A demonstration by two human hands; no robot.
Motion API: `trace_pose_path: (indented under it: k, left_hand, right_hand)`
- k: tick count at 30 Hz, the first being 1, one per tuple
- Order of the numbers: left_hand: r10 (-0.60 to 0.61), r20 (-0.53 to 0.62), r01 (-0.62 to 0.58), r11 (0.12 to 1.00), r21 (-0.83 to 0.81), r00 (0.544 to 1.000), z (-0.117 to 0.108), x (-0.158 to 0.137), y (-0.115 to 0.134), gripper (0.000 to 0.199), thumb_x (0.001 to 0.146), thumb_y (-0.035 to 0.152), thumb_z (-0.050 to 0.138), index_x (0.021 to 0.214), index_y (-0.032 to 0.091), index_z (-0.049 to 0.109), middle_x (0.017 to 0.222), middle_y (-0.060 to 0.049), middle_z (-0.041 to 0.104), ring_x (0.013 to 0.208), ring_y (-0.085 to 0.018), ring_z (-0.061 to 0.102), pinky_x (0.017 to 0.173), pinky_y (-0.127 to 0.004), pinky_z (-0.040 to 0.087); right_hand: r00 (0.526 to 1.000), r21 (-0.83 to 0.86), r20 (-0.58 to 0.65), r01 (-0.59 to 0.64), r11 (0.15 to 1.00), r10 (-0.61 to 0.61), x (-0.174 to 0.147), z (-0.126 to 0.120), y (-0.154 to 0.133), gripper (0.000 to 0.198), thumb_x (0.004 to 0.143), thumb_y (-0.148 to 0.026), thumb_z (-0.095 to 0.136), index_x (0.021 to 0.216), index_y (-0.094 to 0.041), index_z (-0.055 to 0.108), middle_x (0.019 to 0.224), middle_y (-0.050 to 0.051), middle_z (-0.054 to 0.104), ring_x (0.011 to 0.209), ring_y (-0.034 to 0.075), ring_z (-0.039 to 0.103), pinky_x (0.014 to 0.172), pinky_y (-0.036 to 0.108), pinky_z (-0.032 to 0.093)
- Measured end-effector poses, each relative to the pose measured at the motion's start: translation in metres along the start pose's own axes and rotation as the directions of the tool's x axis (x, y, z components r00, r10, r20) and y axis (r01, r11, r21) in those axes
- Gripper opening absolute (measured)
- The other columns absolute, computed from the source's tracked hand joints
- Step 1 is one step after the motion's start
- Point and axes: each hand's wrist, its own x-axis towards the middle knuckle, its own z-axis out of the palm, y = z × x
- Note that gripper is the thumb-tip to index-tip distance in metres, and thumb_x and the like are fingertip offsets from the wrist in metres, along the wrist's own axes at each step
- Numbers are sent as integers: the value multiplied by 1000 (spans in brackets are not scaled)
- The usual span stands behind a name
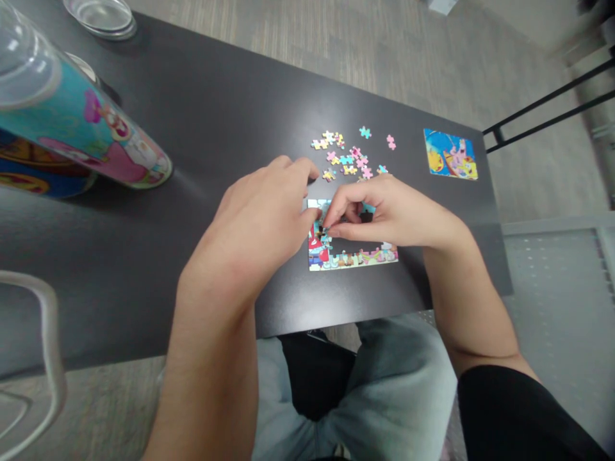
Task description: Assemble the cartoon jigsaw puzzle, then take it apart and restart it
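Dark-grey tabletop (230, 96); puzzle (353, 259) printed red, turquoise and pink; beyond the puzzle, pink, yellow and turquoise pieces (355, 153); right of it, blue-and-yellow cartoon card (450, 154); left of it, turquoise-and-pink container (113, 134)

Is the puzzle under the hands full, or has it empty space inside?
Not full: the puzzle has a dark gap inside its border; loose pieces lie beyond it.

soft glare on dark tabletop (269, 128)
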Motion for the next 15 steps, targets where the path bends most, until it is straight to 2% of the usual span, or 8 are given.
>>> trace_pose_path:
  k: [6, 11, 15]
  left_hand:
    - [-9, 9, 9, 1000, 0, 1000, -1, 1, -2, 50, 112, 23, 76, 163, 25, 80, 151, -14, 83, 130, -37, 83, 119, -50, 67]
    - [-2, 0, 2, 1000, -8, 1000, 0, 2, -2, 51, 113, 25, 77, 164, 25, 79, 150, -13, 83, 126, -35, 82, 116, -48, 68]
    - [-42, 29, 42, 999, 16, 999, -2, 2, 4, 54, 116, 22, 79, 170, 22, 78, 155, -16, 82, 131, -39, 83, 119, -53, 68]
  right_hand:
    - [999, -34, 30, -24, 999, 25, 3, 5, 0, 8, 109, -27, 89, 113, -23, 83, 80, -7, 73, 69, 14, 58, 70, 31, 38]
    - [1000, -83, -4, 1, 997, -2, 3, 5, 1, 12, 109, -30, 90, 112, -24, 80, 78, -8, 68, 69, 14, 55, 71, 33, 38]
    - [1000, -101, -12, -8, 995, 6, 3, 5, -2, 10, 107, -28, 89, 110, -25, 80, 76, -8, 66, 69, 15, 55, 72, 33, 39]
